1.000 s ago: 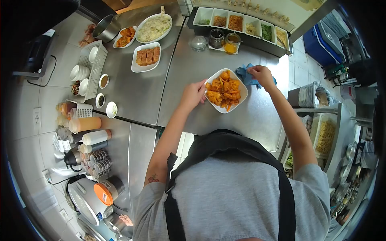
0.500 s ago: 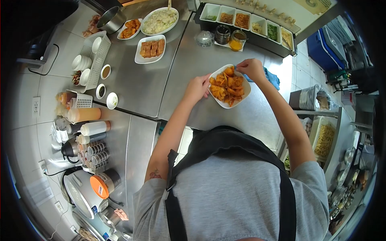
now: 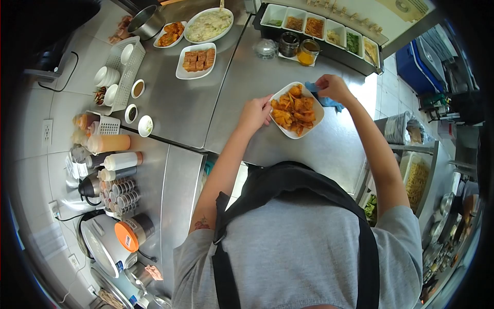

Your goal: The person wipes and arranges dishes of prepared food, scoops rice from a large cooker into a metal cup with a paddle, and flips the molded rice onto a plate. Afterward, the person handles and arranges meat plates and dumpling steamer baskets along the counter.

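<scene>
A white square bowl [image 3: 318, 122] full of orange-glazed fried pieces [image 3: 295, 110] stands on the steel counter in front of me. My left hand [image 3: 256, 112] grips its left rim, thumb on top and fingers beneath. Just off the upper right rim, my right hand [image 3: 334, 88] is closed in a pinch on a blue cloth [image 3: 329, 102]. Part of the cloth pokes out beside the fingertips towards the bowl, and the rest hangs below the hand.
Behind the bowl stand a dark jar [image 3: 288, 44], a jar of yellow sauce [image 3: 308, 52] and a topping rack [image 3: 329, 44]. To the left are a dish of sliced brown blocks [image 3: 198, 61], an oval dish [image 3: 208, 27], small sauce cups [image 3: 138, 88] and a perforated basket [image 3: 123, 77].
My right hand has shifted right, away from the bowl's rim, and more of the blue cloth shows beside its fingertips. My left hand keeps its hold on the bowl. The view has shifted slightly.
</scene>
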A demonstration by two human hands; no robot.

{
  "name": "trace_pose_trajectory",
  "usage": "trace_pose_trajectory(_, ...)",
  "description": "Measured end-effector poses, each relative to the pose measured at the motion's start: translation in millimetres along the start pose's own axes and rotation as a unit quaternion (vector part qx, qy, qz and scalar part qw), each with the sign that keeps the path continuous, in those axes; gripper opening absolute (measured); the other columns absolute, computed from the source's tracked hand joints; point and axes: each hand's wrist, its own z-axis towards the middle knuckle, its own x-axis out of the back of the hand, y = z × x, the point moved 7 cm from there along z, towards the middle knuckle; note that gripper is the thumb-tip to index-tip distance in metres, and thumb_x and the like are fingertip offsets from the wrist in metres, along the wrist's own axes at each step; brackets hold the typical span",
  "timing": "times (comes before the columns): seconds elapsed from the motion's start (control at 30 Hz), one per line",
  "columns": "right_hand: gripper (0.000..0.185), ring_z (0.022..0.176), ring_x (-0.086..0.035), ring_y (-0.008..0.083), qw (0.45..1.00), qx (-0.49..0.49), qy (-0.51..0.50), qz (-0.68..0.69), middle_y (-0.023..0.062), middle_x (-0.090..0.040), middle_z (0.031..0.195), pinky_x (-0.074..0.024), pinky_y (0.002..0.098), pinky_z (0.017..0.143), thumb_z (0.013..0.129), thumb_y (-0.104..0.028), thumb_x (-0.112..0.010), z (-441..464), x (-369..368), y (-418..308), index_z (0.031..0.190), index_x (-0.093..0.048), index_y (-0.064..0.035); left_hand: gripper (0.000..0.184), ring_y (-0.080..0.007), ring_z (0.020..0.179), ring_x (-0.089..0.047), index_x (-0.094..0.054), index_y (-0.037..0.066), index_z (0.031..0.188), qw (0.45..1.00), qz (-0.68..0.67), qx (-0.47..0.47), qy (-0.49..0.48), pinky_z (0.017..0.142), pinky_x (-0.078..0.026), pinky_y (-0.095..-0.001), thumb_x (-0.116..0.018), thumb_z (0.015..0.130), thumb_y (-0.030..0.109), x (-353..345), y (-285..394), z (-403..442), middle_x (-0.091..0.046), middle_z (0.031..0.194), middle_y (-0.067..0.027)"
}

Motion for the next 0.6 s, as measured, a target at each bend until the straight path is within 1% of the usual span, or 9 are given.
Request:
trace_pose_trajectory(0.1, 0.028, 0.071, -0.065, 0.0171, 0.995, -0.012, 0.056, -0.075, 0.0097, -0.07, 0.082, -0.0528, 0.0276, 0.068, 0.068, -0.01, -0.071, -17.0, 18.4, 15.6, 0.094, -0.07, -0.0001, 0.036, -0.0127, 0.049, -0.059, -0.056, 0.005, 0.128, 0.999, -0.037, 0.007, -0.003, 0.051, -0.052, -0.0267, -0.046, 0.093, 0.01, -4.4, -10.3, 0.9, -0.062, 0.062, -0.0078)
trace_pose_trajectory(0.13, 0.03, 0.072, -0.066, 0.0163, 0.994, -0.025, 0.061, -0.089, 0.0108, -0.07, 0.083, -0.0535, 0.0274, 0.068, 0.069, -0.01, -0.069, -18.4, 10.9, 33.4, 0.098, -0.07, -0.0007, 0.036, -0.0129, 0.049, -0.06, -0.056, 0.005, 0.128, 0.999, -0.041, 0.004, -0.006, 0.051, -0.052, -0.0269, -0.046, 0.094, 0.01, -6.4, -11.2, 1.3, -0.062, 0.063, -0.0079)
trace_pose_trajectory(0.17, 0.03, 0.07, -0.065, 0.0152, 0.991, -0.033, 0.072, -0.105, 0.0109, -0.07, 0.082, -0.0539, 0.0278, 0.066, 0.072, -0.013, -0.071, -21.0, 6.2, 50.1, 0.099, -0.071, -0.0008, 0.036, -0.0131, 0.049, -0.06, -0.055, 0.004, 0.129, 0.999, -0.044, -0.001, -0.007, 0.051, -0.052, -0.0271, -0.045, 0.094, 0.01, -6.4, -12.0, 1.7, -0.062, 0.064, -0.008)
trace_pose_trajectory(0.23, 0.029, 0.067, -0.065, 0.0144, 0.988, -0.146, 0.058, 0.011, 0.0099, -0.07, 0.081, -0.054, 0.0276, 0.066, 0.076, -0.017, -0.072, -34.6, 4.3, 40.7, 0.101, -0.071, -0.0019, 0.036, -0.0135, 0.051, -0.061, -0.054, 0.002, 0.129, 0.999, -0.052, -0.003, -0.007, 0.05, -0.052, -0.0274, -0.045, 0.095, 0.01, -5.8, -15.6, 4.2, -0.063, 0.065, -0.0086)
trace_pose_trajectory(0.33, 0.026, 0.065, -0.065, 0.0137, 0.979, -0.128, 0.083, 0.138, 0.0093, -0.071, 0.079, -0.0534, 0.0278, 0.065, 0.079, -0.02, -0.073, -33.0, -0.4, 24.3, 0.098, -0.072, -0.0025, 0.037, -0.014, 0.052, -0.062, -0.052, -0.001, 0.129, 0.997, -0.081, 0.014, -0.009, 0.049, -0.052, -0.0277, -0.045, 0.095, 0.011, -10.5, -24.1, -1.0, -0.063, 0.067, -0.0098)
trace_pose_trajectory(0.43, 0.027, 0.064, -0.067, 0.0193, 0.995, -0.056, 0.072, 0.037, 0.011, -0.07, 0.076, -0.0528, 0.0308, 0.062, 0.077, -0.028, -0.073, -32.0, -6.9, -1.7, 0.092, -0.074, -0.0057, 0.037, -0.0149, 0.053, -0.062, -0.049, -0.005, 0.129, 0.992, -0.123, 0.035, -0.004, 0.05, -0.053, -0.0275, -0.044, 0.096, 0.011, -12.7, -20.6, -7.3, -0.063, 0.07, -0.0113)
trace_pose_trajectory(0.47, 0.023, 0.067, -0.068, 0.0202, 0.995, 0.003, 0.097, -0.003, 0.011, -0.07, 0.072, -0.0532, 0.0317, 0.063, 0.076, -0.026, -0.073, -26.2, -12.2, -0.1, 0.087, -0.075, -0.0063, 0.037, -0.0152, 0.055, -0.062, -0.047, -0.006, 0.13, 0.991, -0.126, 0.047, -0.002, 0.051, -0.054, -0.0272, -0.043, 0.097, 0.011, -13.5, -19.4, -9.8, -0.063, 0.074, -0.0121)
trace_pose_trajectory(0.57, 0.022, 0.062, -0.068, 0.0212, 0.989, 0.02, 0.092, -0.111, 0.012, -0.068, 0.068, -0.0542, 0.0309, 0.061, 0.074, -0.024, -0.071, -27.6, -7.3, -8.6, 0.081, -0.074, -0.0032, 0.038, -0.0162, 0.057, -0.063, -0.044, -0.007, 0.131, 0.992, -0.11, 0.061, 0.021, 0.053, -0.055, -0.0271, -0.043, 0.098, 0.012, -14.1, -19.6, -14.6, -0.064, 0.078, -0.0134)
trace_pose_trajectory(0.6, 0.022, 0.061, -0.067, 0.0191, 0.991, -0.036, 0.02, -0.128, 0.0115, -0.068, 0.068, -0.0541, 0.0303, 0.059, 0.076, -0.024, -0.071, -29.1, -5.7, -7.4, 0.08, -0.073, -0.0023, 0.039, -0.0165, 0.057, -0.064, -0.043, -0.008, 0.131, 0.992, -0.101, 0.061, 0.032, 0.053, -0.055, -0.0272, -0.043, 0.098, 0.012, -14.7, -19.6, -15.7, -0.064, 0.078, -0.0135)
